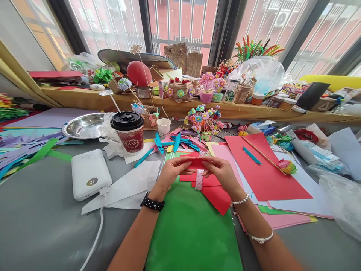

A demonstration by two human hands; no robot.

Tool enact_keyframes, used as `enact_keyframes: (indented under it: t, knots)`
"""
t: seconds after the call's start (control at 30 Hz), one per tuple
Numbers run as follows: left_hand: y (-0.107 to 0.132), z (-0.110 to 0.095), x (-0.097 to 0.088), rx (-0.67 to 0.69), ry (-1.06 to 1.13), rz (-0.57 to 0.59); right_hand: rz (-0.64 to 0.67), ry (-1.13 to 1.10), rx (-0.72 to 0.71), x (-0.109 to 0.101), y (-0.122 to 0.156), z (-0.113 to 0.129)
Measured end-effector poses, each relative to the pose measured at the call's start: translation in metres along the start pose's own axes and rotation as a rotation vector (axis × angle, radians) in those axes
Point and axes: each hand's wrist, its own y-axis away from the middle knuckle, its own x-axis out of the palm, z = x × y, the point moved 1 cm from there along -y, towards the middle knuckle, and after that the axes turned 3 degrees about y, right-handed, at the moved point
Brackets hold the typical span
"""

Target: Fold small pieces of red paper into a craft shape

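Over the green sheet (191,233): the left hand (169,174) and the right hand (222,173) meet, fingertips nearly touching, each pinched on one end of the red paper strip (196,163).
Strip position: held just above the sheet, straight ahead of the person, midway between the two wrists.
Long axis: left to right across the view, roughly level.
Nearer hand: neither; the left grips the left end and the right grips the right end, thumbs toward the person.
Beneath the strip: a pink patterned band (199,180) and loose red offcuts (217,197) lie on the green sheet, just below the fingers.
Surface: a grey table (36,218) strewn with coloured paper. A large red sheet (262,177) crossed by a wooden stick (263,154) lies to the right. A white power bank (89,173) lies to the left, with a lidded paper cup (129,131) and a steel dish (83,126) beyond it.
Room: a wooden ledge (84,98) under barred windows, crowded with paper flowers and small baskets.
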Motion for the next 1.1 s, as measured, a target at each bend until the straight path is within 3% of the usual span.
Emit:
enact_keyframes:
  t: [0.7, 0.97, 1.1]
  knots:
    - [0.0, 0.0, -0.003, -0.061, -0.077, 0.033, 0.031, 0.115, -0.059, 0.002, 0.001, -0.003]
    - [0.002, -0.004, 0.0, 0.035, -0.151, 0.049, 0.056, 0.189, -0.076, 0.006, 0.002, 0.008]
    - [0.001, -0.002, -0.001, 0.101, -0.222, 0.063, -0.004, 0.208, -0.053, 0.005, 0.001, 0.007]
